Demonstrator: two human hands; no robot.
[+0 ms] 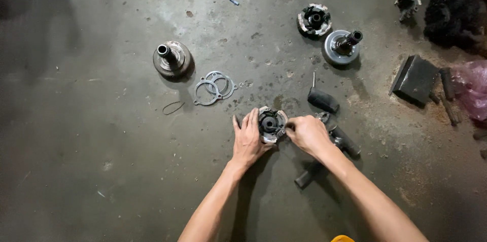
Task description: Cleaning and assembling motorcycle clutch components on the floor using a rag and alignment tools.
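Observation:
A round metal clutch-like part with a dark centre lies on the concrete floor. My left hand rests flat against its left side, fingers spread and pressing on it. My right hand is closed on a thin metal tool whose tip pokes into the part from the right. Under my right wrist lie dark tool handles.
Two thin ring gaskets lie left of centre, a hub with a shaft beyond them. Another clutch part and a bell with a shaft sit farther back. A screwdriver, a dark block and a pink bag lie to the right.

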